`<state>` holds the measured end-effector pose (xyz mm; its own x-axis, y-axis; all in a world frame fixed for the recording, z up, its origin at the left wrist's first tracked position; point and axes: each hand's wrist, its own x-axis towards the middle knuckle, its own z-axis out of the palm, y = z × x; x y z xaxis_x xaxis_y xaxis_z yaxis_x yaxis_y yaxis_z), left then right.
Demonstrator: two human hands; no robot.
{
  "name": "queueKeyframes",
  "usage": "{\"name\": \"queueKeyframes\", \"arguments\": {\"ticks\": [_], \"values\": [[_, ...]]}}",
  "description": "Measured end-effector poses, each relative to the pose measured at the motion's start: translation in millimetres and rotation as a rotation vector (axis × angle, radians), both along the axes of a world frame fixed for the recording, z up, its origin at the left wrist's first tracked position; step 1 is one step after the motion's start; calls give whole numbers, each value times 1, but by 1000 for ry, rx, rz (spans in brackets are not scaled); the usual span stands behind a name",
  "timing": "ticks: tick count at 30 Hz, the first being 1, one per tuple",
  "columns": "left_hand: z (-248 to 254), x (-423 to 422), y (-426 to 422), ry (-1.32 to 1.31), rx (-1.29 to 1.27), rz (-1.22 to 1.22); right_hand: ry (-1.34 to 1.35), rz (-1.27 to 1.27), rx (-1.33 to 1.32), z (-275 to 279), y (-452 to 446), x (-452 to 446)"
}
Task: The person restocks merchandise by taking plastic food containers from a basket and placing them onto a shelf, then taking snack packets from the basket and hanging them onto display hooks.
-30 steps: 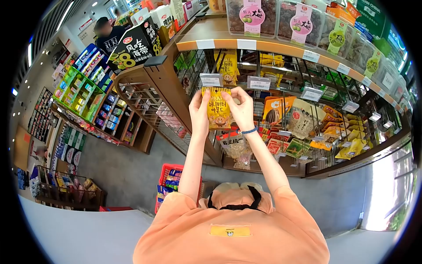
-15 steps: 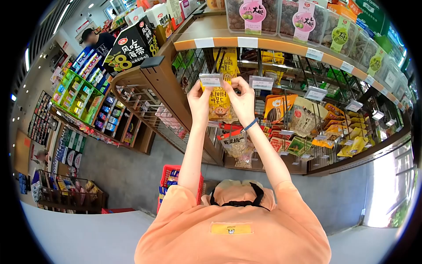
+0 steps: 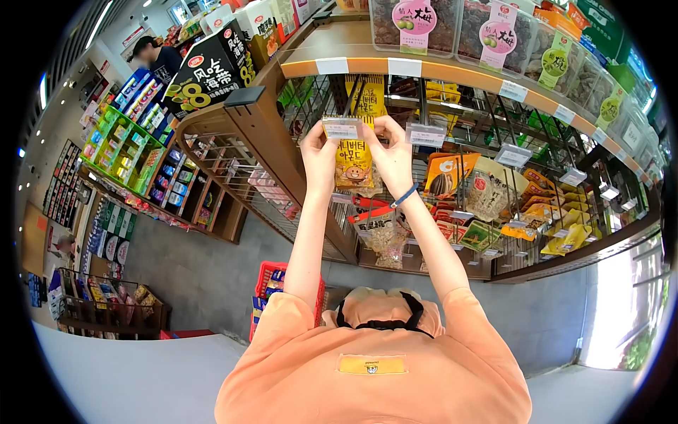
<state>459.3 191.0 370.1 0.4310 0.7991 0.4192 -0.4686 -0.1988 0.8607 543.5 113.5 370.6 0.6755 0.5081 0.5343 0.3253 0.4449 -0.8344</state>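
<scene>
A yellow snack bag (image 3: 353, 162) with Korean lettering and a smiling cartoon face hangs at the front of a wire rack. My left hand (image 3: 319, 161) pinches its upper left edge, fingers closed. At the upper right edge, my right hand (image 3: 393, 159) is also closed on the bag, with a blue band round the wrist. Between both hands a clear price tag holder (image 3: 342, 129) covers the bag's top, so whether the bag is still on its hook is hidden. Another yellow bag (image 3: 368, 97) hangs behind.
Above runs a wooden shelf edge (image 3: 367, 66) with plastic tubs of dried fruit (image 3: 415, 25). More hooks with price tags (image 3: 426, 135) and snack bags extend right. A red shopping basket (image 3: 265, 272) with packets stands below left. A person (image 3: 164, 62) is far left.
The bag has risen slightly between my hands, which keep their grip near its top. The view has shifted a little, moving the shelf slightly to the right.
</scene>
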Motion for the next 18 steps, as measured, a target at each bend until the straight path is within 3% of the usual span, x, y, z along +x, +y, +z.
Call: {"name": "queueKeyframes", "arguments": {"ticks": [9,16,18], "values": [[-6,10,0,-45,-108,-23,-19,-58,-35,-4,5,6],[-5,23,8,30,-61,-2,20,-59,85,-12,22,19],[-6,29,13,37,-84,-7,-80,-91,46,-13,28,31]]}}
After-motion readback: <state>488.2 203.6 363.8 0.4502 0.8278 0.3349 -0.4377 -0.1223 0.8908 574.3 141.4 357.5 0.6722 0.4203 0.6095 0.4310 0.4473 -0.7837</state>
